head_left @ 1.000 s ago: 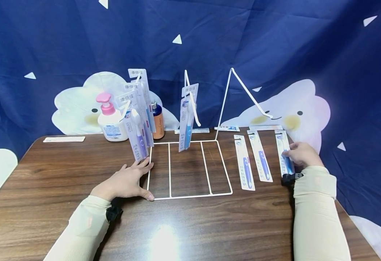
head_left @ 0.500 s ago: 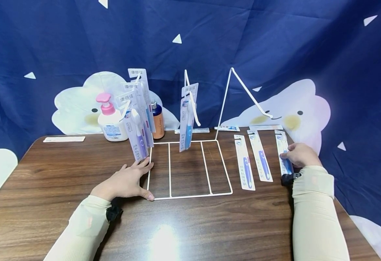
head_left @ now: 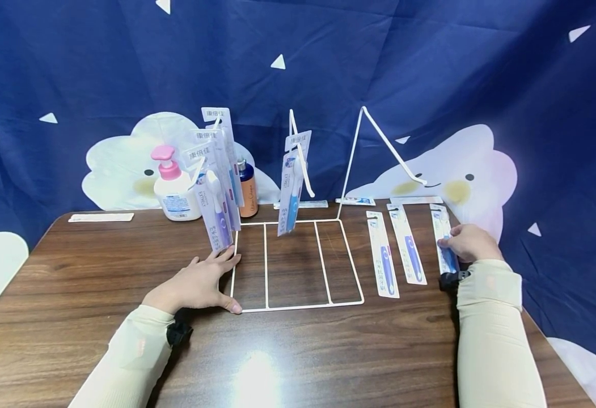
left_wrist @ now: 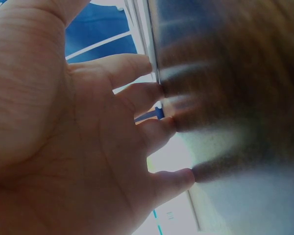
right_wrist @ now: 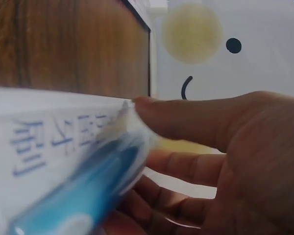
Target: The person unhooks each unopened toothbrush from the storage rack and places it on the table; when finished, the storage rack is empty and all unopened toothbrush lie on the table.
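A white wire rack [head_left: 303, 306] stands on the wooden table [head_left: 98, 272]. Several toothbrush packs [head_left: 216, 187] hang on its left hook, one pack [head_left: 288, 192] on the middle hook, and the right hook [head_left: 389, 147] is bare. My left hand [head_left: 203, 280] lies flat on the table with straight fingers at the rack's front left corner, its palm filling the left wrist view [left_wrist: 88, 147]. At the far right, my right hand [head_left: 461, 241] pinches a blue toothbrush pack [head_left: 443, 229]. In the right wrist view the thumb [right_wrist: 196, 117] is on top of that pack [right_wrist: 63, 156] and the fingers are beneath it.
Two more toothbrush packs [head_left: 383, 255] [head_left: 407, 243] lie flat right of the rack. A pink-pump bottle [head_left: 175, 187] and an amber bottle [head_left: 247, 190] stand behind the left hook. A white strip [head_left: 101, 217] lies at the back left. A blue curtain hangs behind the table.
My right hand has shifted slightly left on the pack it holds. The middle hanging pack has swung a little. My left hand has stayed put.
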